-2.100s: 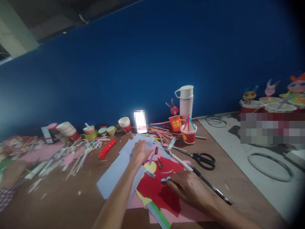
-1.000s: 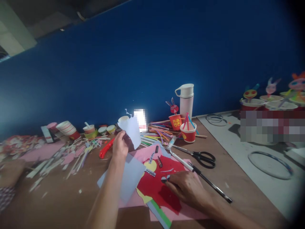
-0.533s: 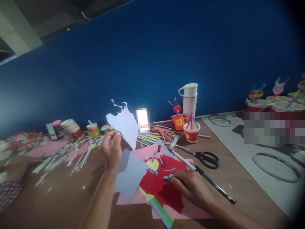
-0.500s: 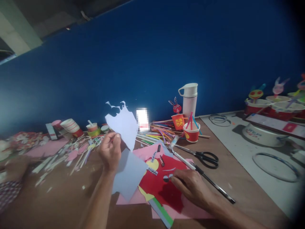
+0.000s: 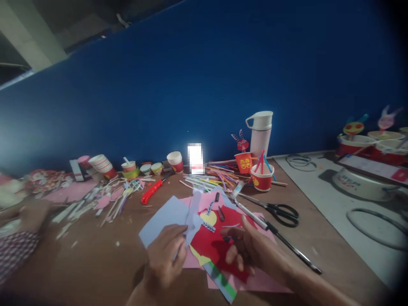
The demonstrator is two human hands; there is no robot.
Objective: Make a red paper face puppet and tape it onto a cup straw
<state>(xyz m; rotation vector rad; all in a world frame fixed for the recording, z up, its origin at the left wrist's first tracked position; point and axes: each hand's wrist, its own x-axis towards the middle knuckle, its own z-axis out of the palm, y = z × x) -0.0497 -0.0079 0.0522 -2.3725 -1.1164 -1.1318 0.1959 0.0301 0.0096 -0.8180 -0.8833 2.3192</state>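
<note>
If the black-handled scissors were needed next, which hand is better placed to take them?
Probably the right hand: it looks open and nearer the scissors; the left hand holds pale paper.

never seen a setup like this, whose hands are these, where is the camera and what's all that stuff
There is no machine here: these are a person's own bare hands, seen by a camera worn on that person's head, looking forward and down.

The left hand holds a pale paper piece, a little blurred. The right hand is over a red sheet, thumb apart from its fingers, with nothing plainly in its grip.

Around them on the brown table lie black-handled scissors, a pen, a red-handled cutter and colourful sticks. A white flask stands behind. The checked sleeve at the left edge is another person's.
</note>
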